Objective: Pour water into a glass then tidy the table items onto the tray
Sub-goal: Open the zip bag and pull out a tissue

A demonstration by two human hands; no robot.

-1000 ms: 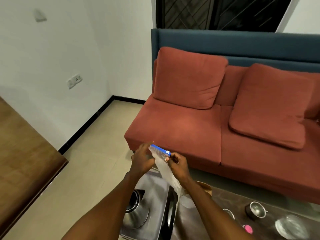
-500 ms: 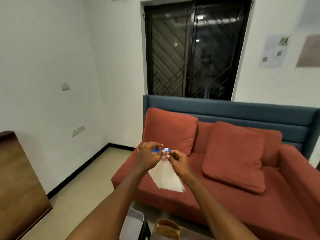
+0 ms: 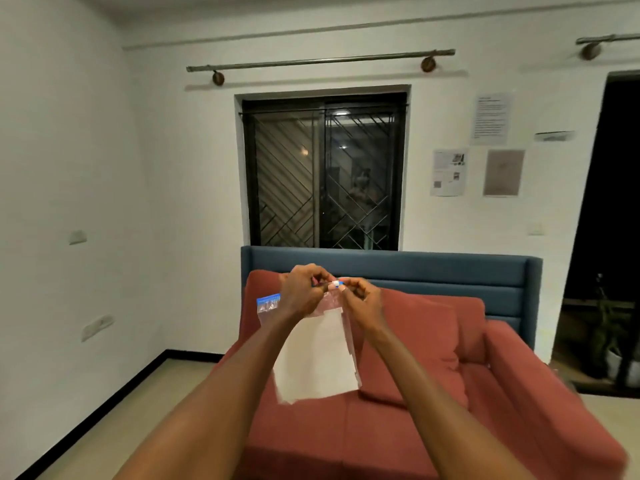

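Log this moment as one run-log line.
left hand: pinches bag top | right hand: pinches bag top | zip bag: held up before sofa, white sheet inside | table: out of view

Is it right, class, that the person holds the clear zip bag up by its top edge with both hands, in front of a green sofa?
Not quite. In the head view the left hand and the right hand do pinch the top edge of the clear zip bag and hold it up, but the sofa behind it has red cushions and a blue back, not green.
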